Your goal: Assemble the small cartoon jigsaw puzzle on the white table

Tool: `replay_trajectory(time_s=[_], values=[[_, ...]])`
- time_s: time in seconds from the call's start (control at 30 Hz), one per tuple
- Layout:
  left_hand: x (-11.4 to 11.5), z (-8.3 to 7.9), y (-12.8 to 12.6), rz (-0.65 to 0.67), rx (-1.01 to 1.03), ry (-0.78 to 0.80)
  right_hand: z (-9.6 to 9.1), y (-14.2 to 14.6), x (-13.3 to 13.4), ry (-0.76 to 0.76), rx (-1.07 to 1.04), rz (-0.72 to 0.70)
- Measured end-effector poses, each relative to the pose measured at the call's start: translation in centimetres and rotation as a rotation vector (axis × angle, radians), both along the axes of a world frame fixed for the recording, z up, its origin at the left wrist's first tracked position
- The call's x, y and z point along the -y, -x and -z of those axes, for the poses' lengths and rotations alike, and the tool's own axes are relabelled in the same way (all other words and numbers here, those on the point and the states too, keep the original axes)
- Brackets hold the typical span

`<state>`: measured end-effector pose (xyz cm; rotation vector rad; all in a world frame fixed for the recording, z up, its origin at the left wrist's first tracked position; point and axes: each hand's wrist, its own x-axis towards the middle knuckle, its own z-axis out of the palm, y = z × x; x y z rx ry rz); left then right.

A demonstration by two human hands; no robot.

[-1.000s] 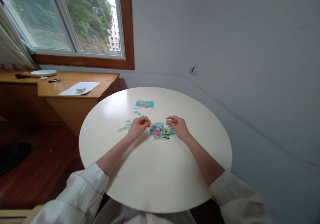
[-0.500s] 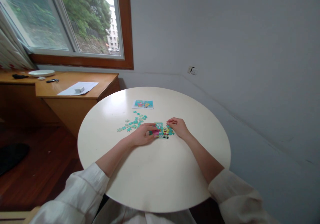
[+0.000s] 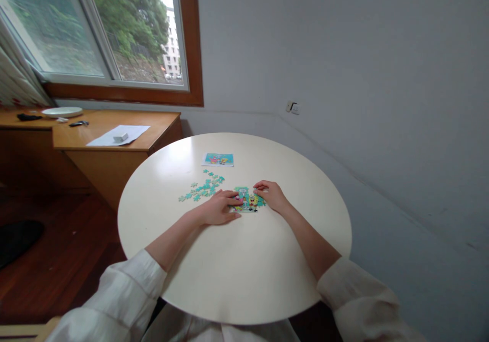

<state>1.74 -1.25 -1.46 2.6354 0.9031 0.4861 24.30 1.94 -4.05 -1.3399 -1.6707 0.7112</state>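
A partly joined jigsaw puzzle [image 3: 245,200] with cartoon figures on teal lies on the round white table [image 3: 237,271]. My left hand [image 3: 219,208] rests on its left side, fingers stretched over the pink figure and thumb apart near the lower edge. At the upper right of the puzzle is my right hand [image 3: 270,193], thumb and fingertips pinched together. Whatever sits between those fingertips is too small to make out. Loose teal puzzle pieces [image 3: 206,187] are scattered to the left, beyond my left hand.
A reference picture card [image 3: 218,159] lies farther back on the table. To the left stands a wooden desk [image 3: 160,126] bearing a paper sheet [image 3: 110,137], a small white box [image 3: 120,137] and a white plate [image 3: 63,112]. A wall with a socket [image 3: 295,109] rises behind the table.
My left hand's thumb has moved down toward the puzzle's lower edge, and its fingers have spread flatter. My right hand stays almost in place, still pinched.
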Motion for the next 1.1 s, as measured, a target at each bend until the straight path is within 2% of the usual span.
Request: replay_trajectory(time_s=[0.27, 0.47, 0.77, 1.1], values=[[-0.2, 0.5, 0.1, 0.004, 0.010, -0.003, -0.5, -0.1, 0.2, -0.048, 0.278, 0.059], [-0.1, 0.4, 0.0, -0.005, 0.022, -0.002, -0.7, 0.2, 0.1, -0.029, 0.406, 0.164], [0.0, 0.3, 0.0, 0.001, 0.012, -0.012, -0.8, 0.4, 0.6, -0.066, 0.417, 0.164], [-0.2, 0.2, 0.0, -0.031, 0.138, 0.022, -1.6, 0.6, 1.1, -0.154, 0.297, 0.111]])
